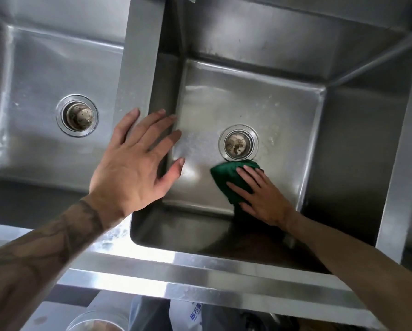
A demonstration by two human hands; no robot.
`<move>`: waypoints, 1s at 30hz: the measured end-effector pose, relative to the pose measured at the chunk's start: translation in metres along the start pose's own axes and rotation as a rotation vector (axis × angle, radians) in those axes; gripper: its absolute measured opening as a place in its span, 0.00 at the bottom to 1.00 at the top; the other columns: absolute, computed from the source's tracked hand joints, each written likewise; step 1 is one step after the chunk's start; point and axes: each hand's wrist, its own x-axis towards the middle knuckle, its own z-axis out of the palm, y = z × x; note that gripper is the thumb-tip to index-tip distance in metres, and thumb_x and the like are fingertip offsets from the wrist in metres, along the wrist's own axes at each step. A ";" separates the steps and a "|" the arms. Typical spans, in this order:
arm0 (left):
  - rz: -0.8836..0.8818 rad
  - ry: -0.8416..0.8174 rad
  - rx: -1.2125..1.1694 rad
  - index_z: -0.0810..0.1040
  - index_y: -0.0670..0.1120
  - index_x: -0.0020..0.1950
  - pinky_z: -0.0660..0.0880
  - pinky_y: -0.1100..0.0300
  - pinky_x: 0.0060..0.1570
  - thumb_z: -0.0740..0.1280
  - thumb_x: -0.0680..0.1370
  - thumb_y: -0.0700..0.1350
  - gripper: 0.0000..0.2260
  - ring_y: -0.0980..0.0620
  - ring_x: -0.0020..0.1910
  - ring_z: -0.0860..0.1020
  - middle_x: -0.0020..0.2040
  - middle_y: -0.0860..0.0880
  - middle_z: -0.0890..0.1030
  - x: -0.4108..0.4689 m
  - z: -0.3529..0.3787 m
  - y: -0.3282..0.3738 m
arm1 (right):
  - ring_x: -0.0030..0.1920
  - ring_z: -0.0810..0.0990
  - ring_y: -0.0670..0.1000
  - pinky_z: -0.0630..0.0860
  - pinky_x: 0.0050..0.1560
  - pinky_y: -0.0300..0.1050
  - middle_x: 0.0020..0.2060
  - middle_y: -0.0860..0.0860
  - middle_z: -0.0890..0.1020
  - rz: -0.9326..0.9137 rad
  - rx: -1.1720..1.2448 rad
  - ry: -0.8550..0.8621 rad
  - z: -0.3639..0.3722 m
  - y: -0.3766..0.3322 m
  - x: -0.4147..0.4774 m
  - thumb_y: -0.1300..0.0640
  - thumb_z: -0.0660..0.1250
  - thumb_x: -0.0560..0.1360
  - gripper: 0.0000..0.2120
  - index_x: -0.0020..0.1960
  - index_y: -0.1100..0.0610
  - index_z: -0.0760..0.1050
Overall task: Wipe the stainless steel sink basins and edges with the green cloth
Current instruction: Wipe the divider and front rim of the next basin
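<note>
Status: mid-job, working the floor of the right basin (248, 96). Right hand (262, 197) flat on the green cloth (226, 175), fingers spread and pressing it down, not gripping. Cloth is bunched on the basin floor, just on the near side of the drain (239, 142), its far edge touching the drain ring, closer to the near wall than the far one. Left hand (135, 161) empty, fingers splayed wide, over the divider (138, 68) btwn the two basins; looks braced there, but can't tell for sure it's touching. Done vs left, judging by surface only: right floor has a dull streaky film on its left part and specks toward the right wall, so not finished; far wall shows dark marks near the bottom edge. Left basin (45, 75) has white spotting round its drain (77, 115), prob untouched. Front edge (200, 275) shows droplets/smears near its left part. Est well under half, walls + left basin + edges outstanding.
</note>
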 end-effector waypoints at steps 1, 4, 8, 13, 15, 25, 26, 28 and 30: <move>0.002 0.005 -0.002 0.79 0.44 0.73 0.58 0.39 0.81 0.61 0.84 0.58 0.24 0.44 0.80 0.68 0.77 0.43 0.75 0.000 0.000 0.000 | 0.82 0.58 0.66 0.56 0.80 0.66 0.82 0.63 0.60 0.033 0.003 0.001 -0.001 -0.005 0.005 0.44 0.63 0.81 0.31 0.82 0.49 0.63; 0.007 0.006 -0.006 0.79 0.44 0.72 0.58 0.39 0.81 0.61 0.84 0.58 0.24 0.44 0.79 0.69 0.76 0.43 0.75 0.000 -0.001 0.000 | 0.80 0.60 0.67 0.56 0.80 0.66 0.81 0.63 0.62 0.142 0.042 0.039 -0.004 -0.033 0.042 0.44 0.62 0.80 0.30 0.81 0.50 0.65; 0.015 0.005 -0.004 0.79 0.44 0.72 0.58 0.40 0.81 0.59 0.85 0.58 0.24 0.43 0.80 0.69 0.76 0.44 0.75 0.000 -0.002 -0.001 | 0.82 0.57 0.65 0.54 0.81 0.64 0.82 0.61 0.59 0.128 0.047 0.008 -0.005 -0.032 0.048 0.44 0.60 0.82 0.30 0.83 0.49 0.61; 0.001 0.020 -0.020 0.79 0.43 0.72 0.58 0.39 0.81 0.60 0.84 0.57 0.24 0.43 0.79 0.69 0.76 0.43 0.75 -0.001 -0.001 0.002 | 0.82 0.55 0.65 0.53 0.82 0.64 0.83 0.63 0.57 0.195 -0.042 -0.039 0.002 0.007 -0.032 0.44 0.58 0.83 0.32 0.84 0.49 0.57; 0.002 0.007 -0.020 0.79 0.43 0.72 0.58 0.39 0.81 0.60 0.84 0.57 0.24 0.43 0.80 0.69 0.76 0.43 0.76 -0.001 -0.001 0.003 | 0.82 0.55 0.67 0.53 0.81 0.66 0.82 0.64 0.57 0.298 -0.044 -0.041 0.005 0.006 -0.039 0.44 0.58 0.82 0.32 0.84 0.50 0.57; 0.011 -0.074 0.030 0.79 0.44 0.72 0.56 0.39 0.82 0.58 0.84 0.57 0.24 0.43 0.80 0.67 0.76 0.43 0.75 0.002 -0.009 0.005 | 0.83 0.52 0.67 0.54 0.81 0.67 0.83 0.64 0.53 0.602 0.098 0.045 -0.006 -0.061 0.047 0.43 0.58 0.84 0.34 0.85 0.51 0.52; 0.012 -0.080 0.028 0.79 0.44 0.72 0.56 0.38 0.82 0.58 0.84 0.57 0.24 0.43 0.80 0.67 0.76 0.43 0.75 0.001 -0.009 0.005 | 0.83 0.52 0.67 0.55 0.81 0.66 0.83 0.64 0.52 0.630 0.101 0.033 -0.005 -0.058 0.043 0.43 0.57 0.84 0.33 0.85 0.50 0.50; 0.009 -0.081 0.013 0.79 0.43 0.72 0.57 0.38 0.81 0.58 0.84 0.57 0.24 0.42 0.79 0.68 0.75 0.42 0.76 0.001 -0.011 0.006 | 0.83 0.52 0.67 0.55 0.81 0.66 0.83 0.64 0.52 0.834 0.120 0.047 -0.001 -0.056 0.042 0.43 0.51 0.85 0.31 0.86 0.51 0.49; 0.007 -0.083 -0.002 0.80 0.43 0.71 0.58 0.38 0.81 0.59 0.84 0.56 0.24 0.41 0.78 0.69 0.74 0.42 0.77 0.002 -0.012 0.006 | 0.81 0.56 0.69 0.59 0.79 0.69 0.82 0.66 0.55 1.199 0.215 0.146 0.002 -0.062 0.058 0.43 0.48 0.85 0.31 0.85 0.54 0.54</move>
